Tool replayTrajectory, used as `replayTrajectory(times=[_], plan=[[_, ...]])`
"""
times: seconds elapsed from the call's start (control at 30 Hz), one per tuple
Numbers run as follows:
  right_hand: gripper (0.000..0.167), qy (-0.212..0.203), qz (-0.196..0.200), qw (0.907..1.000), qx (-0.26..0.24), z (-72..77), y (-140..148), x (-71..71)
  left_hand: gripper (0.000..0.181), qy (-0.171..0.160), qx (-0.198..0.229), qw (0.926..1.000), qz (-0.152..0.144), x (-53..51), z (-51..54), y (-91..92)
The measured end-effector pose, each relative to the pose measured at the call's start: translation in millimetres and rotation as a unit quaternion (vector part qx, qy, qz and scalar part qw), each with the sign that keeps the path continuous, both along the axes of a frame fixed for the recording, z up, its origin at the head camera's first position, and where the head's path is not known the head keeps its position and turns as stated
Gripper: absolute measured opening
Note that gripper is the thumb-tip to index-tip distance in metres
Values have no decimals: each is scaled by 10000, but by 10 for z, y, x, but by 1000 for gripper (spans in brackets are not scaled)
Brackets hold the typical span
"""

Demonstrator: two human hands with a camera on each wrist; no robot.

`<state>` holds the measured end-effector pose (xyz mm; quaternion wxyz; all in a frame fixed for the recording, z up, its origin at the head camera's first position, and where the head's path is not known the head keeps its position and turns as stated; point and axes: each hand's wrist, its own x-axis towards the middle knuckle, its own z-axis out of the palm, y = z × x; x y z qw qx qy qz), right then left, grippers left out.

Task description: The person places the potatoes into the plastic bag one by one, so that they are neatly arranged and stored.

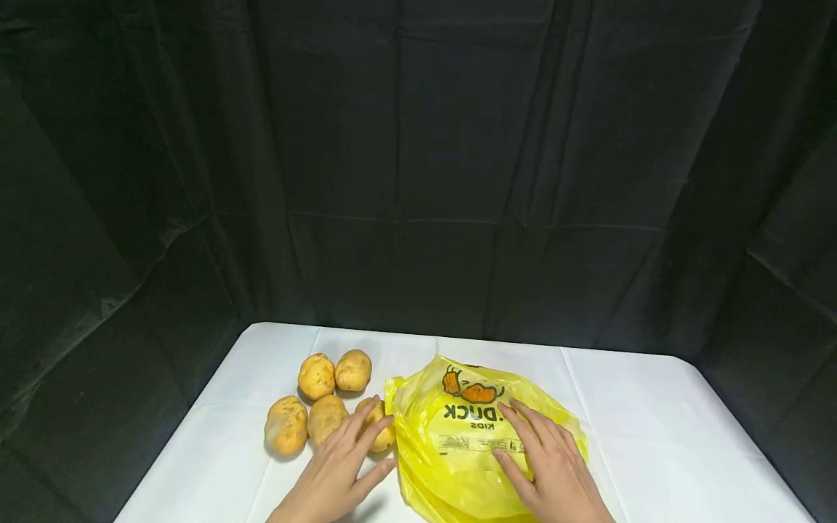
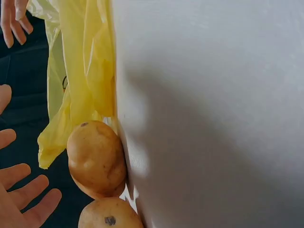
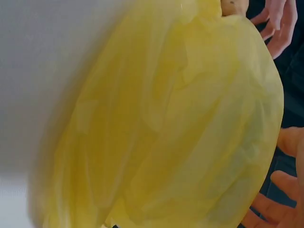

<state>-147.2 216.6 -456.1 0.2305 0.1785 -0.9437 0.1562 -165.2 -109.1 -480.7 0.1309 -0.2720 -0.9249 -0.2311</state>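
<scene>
Above the white table my left hand [image 1: 336,465] hovers with its fingers spread, over the near side of a brown potato [image 1: 384,439]. In the left wrist view its fingers stand apart from that potato [image 2: 96,159], which lies against a yellow plastic bag [image 2: 78,61]. My right hand [image 1: 552,468] is over the right part of the same bag [image 1: 428,483], fingers loosely bent and holding nothing. From the right wrist, the bag [image 3: 190,118] looks puffed up and hides some fingertips, so contact cannot be told. Orange and black duck print faces up on the bag.
Several more potatoes lie left of the bag: two at the back [image 1: 317,376] [image 1: 353,370], one at the far left [image 1: 285,426] and one in the middle [image 1: 327,418]. White cloth covers the table [image 1: 686,436]. Black curtains [image 1: 418,181] hang behind and at both sides.
</scene>
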Motion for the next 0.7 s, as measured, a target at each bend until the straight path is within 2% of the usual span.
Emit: replayTrajectory(times=[0.13,0.3,0.5,0.7], plan=[[58,119,-131,9989,-427,9,73,-31,49,-11,254,9996,155,-27,32,-16],[54,90,-406,9968,-677,13,156,-76,48,-95,416,9988,257,-50,72,-68],[55,-303,-882,9912,-944,54,232,-124,45,-62,628,9980,104,-145,108,-117],[68,-838,-1284,9839,-922,60,298,-131,41,-189,882,9959,69,-203,99,-135]])
